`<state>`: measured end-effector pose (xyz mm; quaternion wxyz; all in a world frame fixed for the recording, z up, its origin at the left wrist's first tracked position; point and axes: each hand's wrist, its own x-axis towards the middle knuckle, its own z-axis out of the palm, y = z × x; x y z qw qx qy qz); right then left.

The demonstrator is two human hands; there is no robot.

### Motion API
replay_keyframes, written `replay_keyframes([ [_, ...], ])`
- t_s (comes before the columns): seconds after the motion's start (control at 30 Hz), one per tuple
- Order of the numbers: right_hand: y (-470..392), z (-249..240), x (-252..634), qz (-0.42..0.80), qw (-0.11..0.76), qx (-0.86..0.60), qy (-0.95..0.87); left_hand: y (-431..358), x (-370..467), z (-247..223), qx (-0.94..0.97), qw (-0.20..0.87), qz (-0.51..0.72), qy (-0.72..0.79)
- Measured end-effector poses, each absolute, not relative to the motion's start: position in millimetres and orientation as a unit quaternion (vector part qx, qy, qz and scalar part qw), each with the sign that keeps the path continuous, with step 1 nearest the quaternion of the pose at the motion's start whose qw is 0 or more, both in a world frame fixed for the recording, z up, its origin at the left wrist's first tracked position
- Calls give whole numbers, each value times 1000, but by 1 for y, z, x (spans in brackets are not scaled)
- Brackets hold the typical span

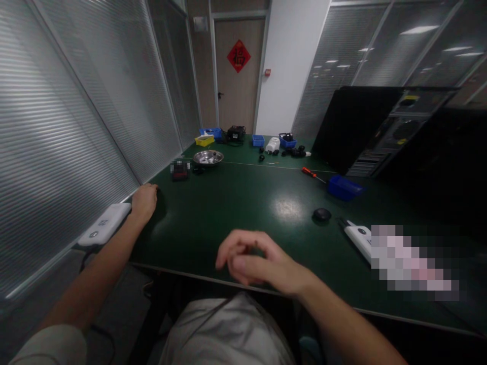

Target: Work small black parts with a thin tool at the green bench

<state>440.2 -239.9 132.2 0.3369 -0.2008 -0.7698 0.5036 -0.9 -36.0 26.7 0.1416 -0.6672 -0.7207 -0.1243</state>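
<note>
My left hand [144, 203] rests at the left edge of the green table [236, 203], beside a white power-bank-like device [104, 224]. Its fingers are mostly hidden from me, and I see no object in them. Over the near edge of the tabletop, my right hand [258, 258] is loosely curled, with a gap between thumb and forefinger and nothing held. To its right lie a round black object [321, 215] and a second white device [359, 241], partly covered by a pixelated patch.
A red screwdriver [310, 173] points at a blue bin [344, 187]. Further back are a metal bowl [208, 157] with small parts, a yellow tray [204, 140] and black cabled items [236, 134]. A computer case [403, 126] stands at the right.
</note>
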Motion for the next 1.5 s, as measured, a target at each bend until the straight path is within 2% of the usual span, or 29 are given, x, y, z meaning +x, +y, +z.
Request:
replay_keyframes([
  [0.13, -171, 91, 474, 283, 258, -434, -816, -38, 2, 28, -659, 125, -136, -729],
  [0.2, -148, 68, 496, 209, 220, -485, -820, -36, 0, 27, -653, 113, -166, -730],
  [0.27, -137, 51, 511, 176, 233, -506, -811, -32, -5, 25, -641, 83, -203, -736],
  [0.53, -136, 41, 516, 179, 273, -511, -796, -16, -25, 16, -609, -26, -285, -739],
  [0.83, -136, 38, 517, 174, 265, -513, -798, -17, -25, 17, -552, -77, -351, -752],
  [1.07, -136, 37, 517, 169, 248, -516, -802, -24, -5, 33, -508, -260, -403, -716],
  [1.23, -138, 38, 514, 153, 234, -506, -816, -27, 46, 39, -582, -356, -351, -641],
  [1.5, -148, 42, 511, 97, 227, -463, -851, -58, 213, 31, -760, -411, -232, -448],
])
